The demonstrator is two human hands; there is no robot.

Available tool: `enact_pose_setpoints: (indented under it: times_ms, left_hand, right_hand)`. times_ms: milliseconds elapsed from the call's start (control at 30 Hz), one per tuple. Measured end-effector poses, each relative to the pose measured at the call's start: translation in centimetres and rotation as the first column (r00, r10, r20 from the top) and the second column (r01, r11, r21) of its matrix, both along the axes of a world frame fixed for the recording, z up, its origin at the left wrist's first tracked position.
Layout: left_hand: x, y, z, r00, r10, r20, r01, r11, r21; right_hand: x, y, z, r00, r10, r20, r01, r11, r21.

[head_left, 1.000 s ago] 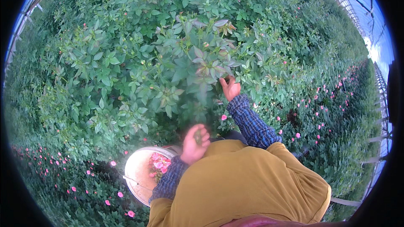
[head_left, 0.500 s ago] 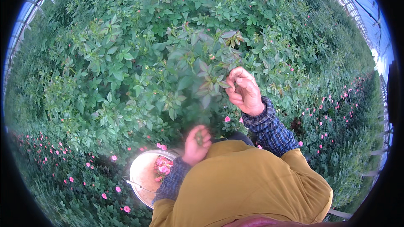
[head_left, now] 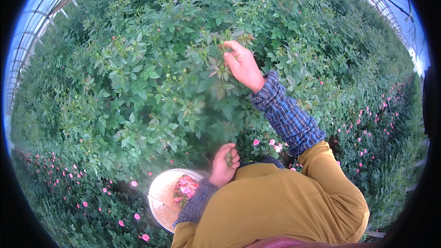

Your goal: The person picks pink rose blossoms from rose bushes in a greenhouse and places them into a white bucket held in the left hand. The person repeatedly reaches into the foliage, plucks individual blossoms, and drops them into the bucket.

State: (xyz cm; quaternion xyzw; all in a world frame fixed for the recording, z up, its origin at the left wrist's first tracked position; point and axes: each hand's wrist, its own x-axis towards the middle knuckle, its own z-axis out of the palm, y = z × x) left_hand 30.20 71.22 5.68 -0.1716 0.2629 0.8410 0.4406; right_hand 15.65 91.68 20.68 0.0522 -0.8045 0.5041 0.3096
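Observation:
My right hand (head_left: pixel 241 64) is raised into the upper middle of a rose bush (head_left: pixel 133 87), its fingers closed on a thin green shoot (head_left: pixel 214 41) among reddish-tinged leaves. Low in the middle, my left hand (head_left: pixel 224 163) is held near my body, fingers curled round small green buds. Just left of it a white bucket (head_left: pixel 161 202) with a wire handle holds pink petals and green buds (head_left: pixel 186 188), partly hidden behind my left forearm.
Dense foliage surrounds me, with several pink roses (head_left: pixel 137 216) low at the left and more along the right (head_left: pixel 360 151). The arched greenhouse frame and plastic cover (head_left: pixel 43 14) curve along both sides at the top.
My right hand has moved up and leftward into the shoot tops, its arm stretching out farther. My left hand stays low and curled, shifted slightly right in the picture along with the bucket.

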Motion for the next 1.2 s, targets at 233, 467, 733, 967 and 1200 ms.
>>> enact_pose_setpoints:
  times_ms: [233, 467, 733, 967, 1200]
  left_hand:
    - [-2.9, 0.5, 1.4, 0.922, 0.113, -0.371, -0.211, 0.949, -0.235]
    - [-3.5, -0.4, -4.6, 0.615, -0.149, -0.774, -0.345, 0.832, -0.434]
    - [-4.2, -3.0, -12.1, 0.462, -0.566, -0.683, -0.428, 0.532, -0.731]
    - [-4.1, -3.6, -14.4, 0.488, -0.635, -0.599, -0.449, 0.406, -0.796]
    - [-3.6, -3.8, -15.8, 0.517, -0.649, -0.558, -0.448, 0.350, -0.823]
  right_hand:
    - [3.5, -1.4, -0.2, 0.988, -0.077, 0.133, -0.033, 0.739, 0.673]
    - [10.6, -5.7, -1.1, 0.911, 0.208, 0.355, -0.407, 0.589, 0.699]
    - [12.6, -8.6, -2.5, 0.837, 0.368, 0.404, -0.544, 0.630, 0.554]
    - [11.9, -7.4, -1.0, 0.776, 0.443, 0.449, -0.562, 0.809, 0.174]
    - [12.1, -6.1, -0.4, 0.820, 0.378, 0.430, -0.390, 0.918, -0.064]
